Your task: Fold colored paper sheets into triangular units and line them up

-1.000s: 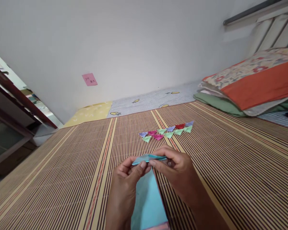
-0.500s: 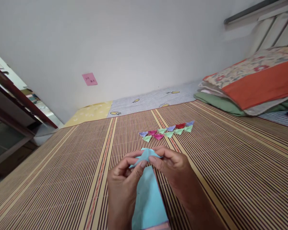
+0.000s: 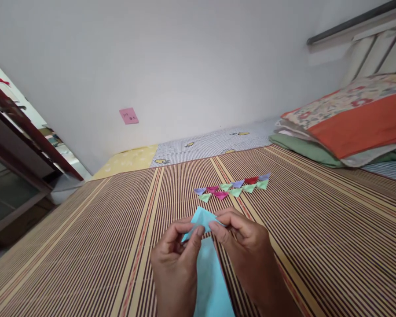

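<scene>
A small folded piece of light-blue paper [image 3: 202, 216] is pinched between both hands at the lower middle of the view. My left hand [image 3: 178, 246] grips its left corner between thumb and fingers. On the opposite side, my right hand [image 3: 242, 235] holds the right corner the same way, the two thumbs close together at the lower edge. Below the hands lies a larger light-blue sheet [image 3: 213, 281], partly covered by my left hand. Beyond the fingertips, several small folded paper triangles [image 3: 236, 192] in green, purple, pink and red lie in two rows.
A striped bamboo mat [image 3: 102, 246] covers the bed. At the right, a folded stack of bedding with an orange and floral cover [image 3: 356, 119] stands near the wall. A pink note [image 3: 128, 116] is stuck on the white wall [image 3: 201, 66]. A doorway frame [image 3: 36, 127] is at the left.
The folded blue paper has been tilted, so its peak now points up more and more of its face shows. Both hands still grip it. The camera view has shifted slightly.
</scene>
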Tool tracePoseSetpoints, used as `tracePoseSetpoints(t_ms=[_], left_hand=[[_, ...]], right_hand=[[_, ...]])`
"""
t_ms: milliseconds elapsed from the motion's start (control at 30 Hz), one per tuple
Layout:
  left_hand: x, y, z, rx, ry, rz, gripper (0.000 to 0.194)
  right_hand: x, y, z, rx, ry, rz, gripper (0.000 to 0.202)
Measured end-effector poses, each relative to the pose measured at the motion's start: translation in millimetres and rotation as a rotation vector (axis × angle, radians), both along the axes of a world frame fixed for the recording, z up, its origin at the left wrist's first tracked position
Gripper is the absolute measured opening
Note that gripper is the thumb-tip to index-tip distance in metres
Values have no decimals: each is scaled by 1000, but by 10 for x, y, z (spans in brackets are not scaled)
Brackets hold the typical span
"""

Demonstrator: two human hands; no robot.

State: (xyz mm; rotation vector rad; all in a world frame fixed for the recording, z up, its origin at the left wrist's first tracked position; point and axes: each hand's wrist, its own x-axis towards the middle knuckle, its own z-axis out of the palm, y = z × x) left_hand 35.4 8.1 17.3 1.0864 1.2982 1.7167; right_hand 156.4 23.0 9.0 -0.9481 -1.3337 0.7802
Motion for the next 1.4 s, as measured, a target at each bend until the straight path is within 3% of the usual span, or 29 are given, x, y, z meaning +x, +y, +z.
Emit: tracePoseSetpoints(t_ms=[167, 300, 600, 867, 1033, 1200, 1400], left_hand=[[43, -25, -8, -29, -44, 40, 23], [47, -22, -60, -35, -68, 31, 26], [57, 17, -61, 41, -35, 96, 23], [24, 56, -98, -33, -165, -29, 33], [-49, 64, -96, -110, -110, -193, 19], [-52, 63, -78, -121, -64, -225, 19], [-23, 52, -71, -110, -89, -177, 20]], right_hand=[[9, -24, -13, -76, -45, -59, 22], [-5, -40, -19, -35, -106, -141, 23], [-42, -18, -37, 70, -14, -100, 19], [6, 7, -44, 116, -97, -112, 20], [48, 24, -57, 122, -112, -86, 19], [78, 11, -34, 105, -97, -44, 20], [107, 14, -8, 68, -55, 41, 16]])
